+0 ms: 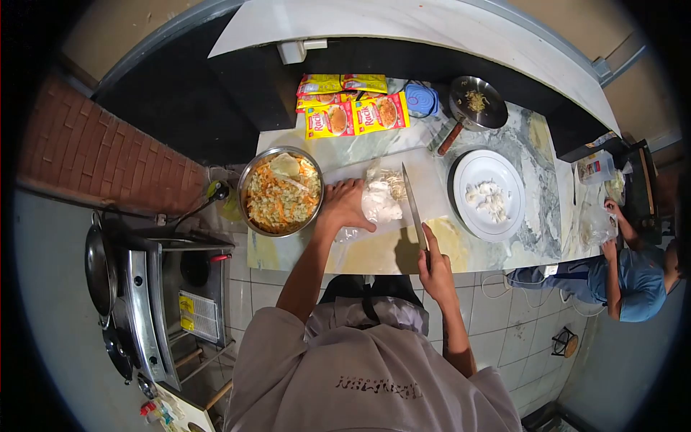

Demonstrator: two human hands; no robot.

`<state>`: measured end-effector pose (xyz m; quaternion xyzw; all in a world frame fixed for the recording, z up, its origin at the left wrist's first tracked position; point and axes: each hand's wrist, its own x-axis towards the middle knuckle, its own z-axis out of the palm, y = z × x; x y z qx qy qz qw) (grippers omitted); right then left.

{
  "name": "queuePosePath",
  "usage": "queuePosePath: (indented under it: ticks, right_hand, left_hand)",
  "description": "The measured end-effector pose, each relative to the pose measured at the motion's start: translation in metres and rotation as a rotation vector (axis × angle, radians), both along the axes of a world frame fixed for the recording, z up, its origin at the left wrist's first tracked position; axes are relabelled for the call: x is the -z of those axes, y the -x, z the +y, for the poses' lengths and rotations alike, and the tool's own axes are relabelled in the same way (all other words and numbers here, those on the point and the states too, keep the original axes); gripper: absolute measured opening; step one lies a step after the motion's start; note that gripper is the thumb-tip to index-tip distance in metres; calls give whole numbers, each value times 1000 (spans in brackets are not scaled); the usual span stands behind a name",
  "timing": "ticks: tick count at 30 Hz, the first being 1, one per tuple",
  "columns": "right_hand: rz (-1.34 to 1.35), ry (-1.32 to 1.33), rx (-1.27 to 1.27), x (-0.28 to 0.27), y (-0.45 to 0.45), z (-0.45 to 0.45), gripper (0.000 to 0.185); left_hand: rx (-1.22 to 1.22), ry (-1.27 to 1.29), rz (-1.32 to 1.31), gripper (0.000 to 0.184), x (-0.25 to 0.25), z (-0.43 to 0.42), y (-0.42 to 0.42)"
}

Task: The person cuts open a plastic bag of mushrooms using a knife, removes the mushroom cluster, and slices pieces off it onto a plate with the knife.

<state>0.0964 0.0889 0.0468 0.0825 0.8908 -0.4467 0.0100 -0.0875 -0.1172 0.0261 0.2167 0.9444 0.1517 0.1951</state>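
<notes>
My right hand point(436, 268) is closed round the handle of a long kitchen knife point(415, 205), its blade pointing away from me above the right part of a pale cutting board point(426, 178). My left hand point(348, 204) lies on the board's left side with fingers and thumb spread, just left of a heap of soft white food pieces point(381, 201) whose kind I cannot make out. Clear plastic point(350, 234) shows beneath that hand and around the heap. To its left stands a metal bowl point(251, 222) filled with a chopped orange and pale yellow mix.
A white plate point(466, 219) with white pieces stands right of the board. Behind are yellow seasoning packets point(330, 121), a blue object point(422, 99) and a pan point(497, 115) with food bits. Another person point(633, 282) works at far right; a stove point(144, 309) stands left.
</notes>
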Motion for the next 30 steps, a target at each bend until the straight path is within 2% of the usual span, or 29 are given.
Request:
queuePosePath:
  ticks: [3, 5, 7, 10, 14, 19, 21, 22, 24, 28, 30]
  right_hand:
    - [-12, -13, 30, -1, -5, 3, 57]
    - [15, -12, 52, 4, -11, 4, 55]
    - [39, -15, 74, -3, -12, 4, 54]
    - [-126, 66, 124, -5, -16, 5, 49]
    - [-37, 174, 108, 24, -17, 3, 39]
    - [22, 277, 111, 21, -11, -12, 23]
    - [-201, 363, 143, 13, -10, -15, 24]
    - [-200, 365, 148, 18, -10, -17, 24]
    - [-101, 378, 175, 28, -8, -23, 21]
    - [-94, 373, 194, 11, 5, -33, 27]
    - [45, 412, 212, -1, 15, -38, 35]
  left_hand:
    - [-50, -125, -47, 109, -1, -3, -7]
    - [-38, -171, 14, 106, 8, -8, -15]
    - [-29, -370, 53, 104, 11, -13, -22]
    - [-44, -443, 50, 101, 7, -17, -33]
    - [-81, -563, 92, 101, 15, -22, -39]
    - [-115, -678, 109, 104, 22, -25, -43]
    - [-159, -750, 94, 103, 28, -25, -43]
    - [-153, -748, 92, 103, 31, -25, -44]
    - [-237, -961, -96, 101, 36, -23, -47]
    - [-199, -1090, -152, 101, 38, -18, -50]
    - [-238, -1475, -466, 103, 23, -7, -57]
